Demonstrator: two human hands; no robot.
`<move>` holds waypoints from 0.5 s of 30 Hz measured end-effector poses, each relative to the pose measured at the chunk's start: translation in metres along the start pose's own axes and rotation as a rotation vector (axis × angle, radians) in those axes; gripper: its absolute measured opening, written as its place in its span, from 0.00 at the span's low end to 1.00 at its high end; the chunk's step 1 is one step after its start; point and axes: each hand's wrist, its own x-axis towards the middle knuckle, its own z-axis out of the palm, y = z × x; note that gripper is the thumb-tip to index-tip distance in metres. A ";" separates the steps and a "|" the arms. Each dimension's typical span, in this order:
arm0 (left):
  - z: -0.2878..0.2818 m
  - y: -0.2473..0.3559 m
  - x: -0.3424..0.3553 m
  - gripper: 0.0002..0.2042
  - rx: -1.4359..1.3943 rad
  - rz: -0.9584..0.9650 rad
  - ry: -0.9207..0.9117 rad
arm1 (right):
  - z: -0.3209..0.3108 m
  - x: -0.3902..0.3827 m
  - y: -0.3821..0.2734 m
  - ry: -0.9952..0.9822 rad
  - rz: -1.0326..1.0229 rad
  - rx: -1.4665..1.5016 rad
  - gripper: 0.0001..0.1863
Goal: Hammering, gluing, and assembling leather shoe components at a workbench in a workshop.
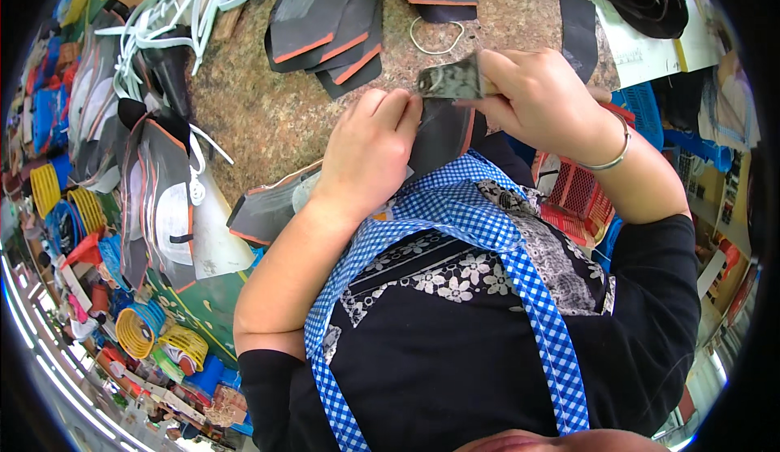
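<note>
My right hand (540, 99) is closed around a hammer (452, 79), its worn, shiny grey metal head pointing left and what looks like a wooden handle end showing past my palm. The head is over the upper edge of a dark grey shoe upper piece (439, 139) with an orange-red edge. My left hand (370, 147) has its fingers curled down at that piece's left side, holding it at the slab's near edge. Beside my left wrist lies another grey upper piece (276, 208) with orange edging. My fingers partly hide where the hammer and the piece meet.
The speckled stone slab (260, 127) bears a fanned stack of grey pieces (325, 21), a loose white loop (437, 38) and a dark strip (578, 34). White straps (199, 25) and more uppers (166, 200) lie left. A red basket (573, 196) stands right of my lap.
</note>
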 end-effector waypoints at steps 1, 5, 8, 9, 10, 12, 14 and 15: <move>0.001 -0.001 -0.001 0.14 0.002 -0.005 0.003 | 0.003 -0.002 0.000 0.048 0.000 -0.006 0.16; 0.000 -0.008 -0.004 0.11 -0.174 -0.124 0.063 | 0.013 -0.011 -0.011 0.034 0.036 -0.059 0.15; -0.003 -0.002 -0.006 0.10 -0.075 -0.095 0.059 | 0.011 -0.002 -0.004 0.096 0.018 0.033 0.15; -0.004 0.001 -0.006 0.10 -0.014 -0.066 0.049 | 0.012 -0.001 -0.006 0.147 -0.016 0.005 0.16; -0.005 0.004 -0.006 0.10 0.044 -0.037 0.036 | 0.013 -0.002 -0.009 0.145 -0.013 0.005 0.16; -0.007 0.003 -0.008 0.10 0.061 -0.041 0.015 | 0.013 -0.003 -0.015 -0.039 0.019 -0.060 0.17; -0.007 -0.007 -0.018 0.11 -0.293 -0.348 0.004 | 0.011 0.002 -0.018 -0.006 0.006 -0.103 0.16; -0.010 -0.009 -0.022 0.10 -0.416 -0.413 -0.046 | 0.010 0.001 -0.017 -0.003 -0.001 -0.094 0.16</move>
